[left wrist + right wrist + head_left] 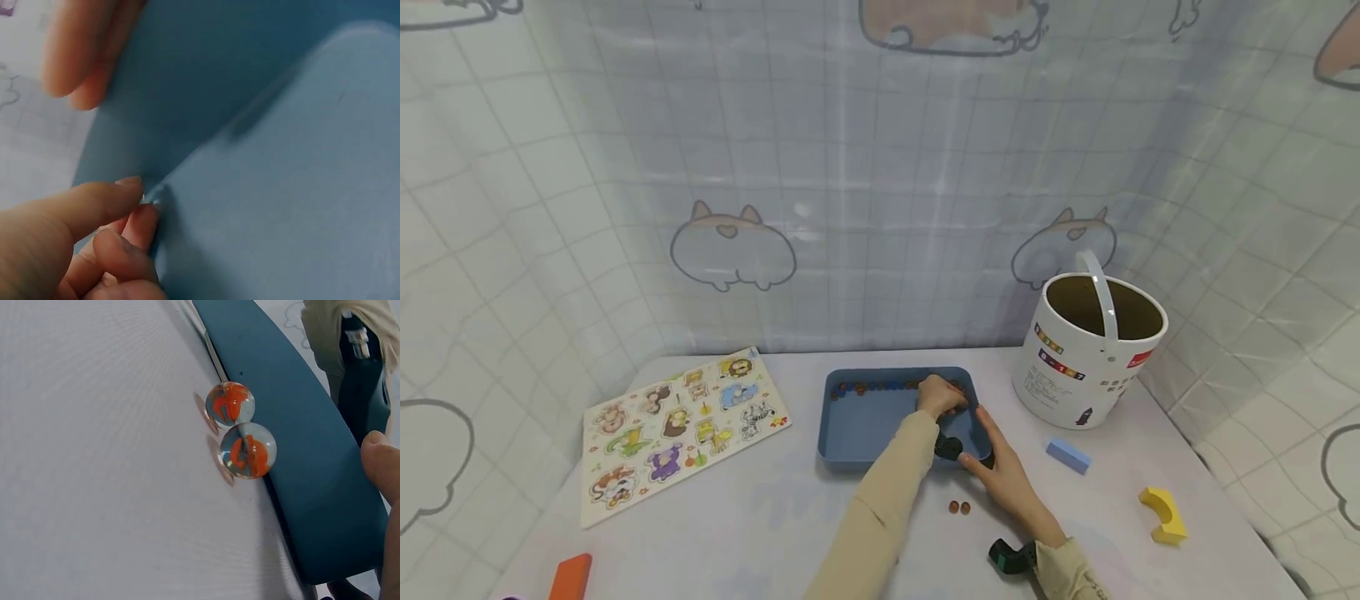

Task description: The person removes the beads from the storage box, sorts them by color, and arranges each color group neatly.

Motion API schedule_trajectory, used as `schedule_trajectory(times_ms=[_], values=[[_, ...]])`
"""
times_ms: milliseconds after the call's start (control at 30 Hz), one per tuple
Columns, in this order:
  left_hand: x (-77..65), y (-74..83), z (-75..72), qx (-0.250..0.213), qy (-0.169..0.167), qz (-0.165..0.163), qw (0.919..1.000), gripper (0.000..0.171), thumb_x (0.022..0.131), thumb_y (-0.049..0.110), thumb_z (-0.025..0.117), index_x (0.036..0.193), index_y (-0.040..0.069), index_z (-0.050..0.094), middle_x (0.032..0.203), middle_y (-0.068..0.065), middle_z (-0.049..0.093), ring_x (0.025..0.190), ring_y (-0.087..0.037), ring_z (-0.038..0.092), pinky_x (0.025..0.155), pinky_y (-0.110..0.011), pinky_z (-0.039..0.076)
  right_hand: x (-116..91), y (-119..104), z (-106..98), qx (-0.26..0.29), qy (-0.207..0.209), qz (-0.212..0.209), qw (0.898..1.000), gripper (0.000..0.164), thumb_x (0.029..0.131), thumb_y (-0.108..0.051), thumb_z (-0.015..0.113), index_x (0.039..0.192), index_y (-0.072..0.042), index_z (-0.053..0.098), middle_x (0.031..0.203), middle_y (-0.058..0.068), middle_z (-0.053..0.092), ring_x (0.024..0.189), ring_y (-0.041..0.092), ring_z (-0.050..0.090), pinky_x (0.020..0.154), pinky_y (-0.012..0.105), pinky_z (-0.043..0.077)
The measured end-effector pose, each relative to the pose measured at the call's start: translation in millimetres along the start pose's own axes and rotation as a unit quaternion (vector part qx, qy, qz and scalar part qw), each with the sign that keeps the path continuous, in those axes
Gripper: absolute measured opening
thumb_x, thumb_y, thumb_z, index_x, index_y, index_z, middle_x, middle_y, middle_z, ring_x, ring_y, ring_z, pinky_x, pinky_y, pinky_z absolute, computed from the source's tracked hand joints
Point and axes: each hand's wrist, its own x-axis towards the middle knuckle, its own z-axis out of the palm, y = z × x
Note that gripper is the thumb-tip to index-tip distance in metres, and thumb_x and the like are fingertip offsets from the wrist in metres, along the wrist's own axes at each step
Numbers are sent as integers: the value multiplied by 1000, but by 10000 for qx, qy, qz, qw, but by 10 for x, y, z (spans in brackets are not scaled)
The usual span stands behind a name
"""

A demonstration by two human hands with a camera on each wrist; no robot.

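Note:
In the head view my left hand (937,397) reaches into the back right of a blue tray (829,433). Its thumb and curled fingers pinch a small glassy thing, apparently a marble (147,199), mostly hidden by the fingertips. Several orange-brown and blue marbles (880,386) line the tray's back wall. My right hand (1006,477) rests at the tray's near right corner, fingers straight along the right side and thumb at the near rim. Two clear marbles with orange swirls (249,450) lie on the table just in front of the tray.
A white bucket (1052,383) with a handle stands at the back right. Near it lie a blue block (1068,456) and a yellow arched block (1165,515). An animal puzzle board (681,429) lies at left, an orange block (571,577) at the front left.

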Motion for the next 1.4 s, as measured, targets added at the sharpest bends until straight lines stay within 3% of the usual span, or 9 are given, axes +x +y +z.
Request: schedule_trajectory(times_ms=[233,367,500,700,833,967,1067,1267,1400], values=[[-158,-33,-368,-899,-475,32,9948,13,84,22,76,95,16,76,88,-6,75,46,-9,44,48,-26,39,-8,12,14,23,-41,28,10000,81,92,-28,67,155,-9,20,162,15,18,146,42,21,112,63,21],[-379,-46,-558,-994,-613,417,9923,16,86,27,74,100,20,74,92,-1,71,45,-8,37,56,-32,41,0,-1,-17,13,-53,15,10000,82,91,-27,67,155,-6,20,161,17,18,146,43,20,112,63,21],[-670,-124,-649,-1000,-734,727,9896,16,87,27,73,102,21,73,92,-3,70,45,-8,34,52,-31,39,2,0,-39,-30,-55,28,10000,83,91,-27,68,154,-5,20,161,20,18,145,45,21,111,65,22],[-1100,-343,-681,-1163,-883,997,9842,14,85,23,75,99,19,74,81,-3,70,43,-8,36,46,-25,35,-23,9,-32,-69,-73,94,9999,84,90,-28,68,155,-6,19,161,19,17,145,45,21,111,66,22],[-1285,-495,-694,-1193,-803,1184,9825,15,83,21,77,96,15,75,77,-5,70,51,-12,50,48,-24,39,-24,5,-21,-76,-68,50,9999,84,91,-29,68,155,-7,19,161,20,17,145,46,21,110,66,22],[-1391,-625,-685,-1112,-770,1260,9828,15,82,18,77,95,12,75,76,-5,71,62,-22,61,50,-23,41,-14,9,-20,-118,-33,4,9999,83,91,-28,67,155,-7,19,161,19,18,145,46,21,111,66,22],[-1453,-696,-658,-1088,-895,1215,9825,14,81,17,77,94,10,75,75,-6,72,65,-24,62,53,-23,41,-15,9,-18,-128,-33,-3,9999,83,91,-28,67,155,-6,19,161,20,18,144,46,21,111,66,22],[-1542,-790,-533,-642,-1191,1050,9852,11,79,18,80,88,13,75,68,0,68,58,-12,58,51,-23,41,-19,21,-19,-134,-58,1,9999,84,91,-29,68,155,-7,19,161,20,18,145,46,22,111,65,22],[-1552,-850,-430,-348,-1052,1161,9870,8,76,14,80,82,11,76,63,2,67,51,-5,52,47,-20,39,-8,28,-10,-137,-51,-25,9999,84,91,-28,68,155,-6,19,161,19,18,145,44,22,112,63,22]])
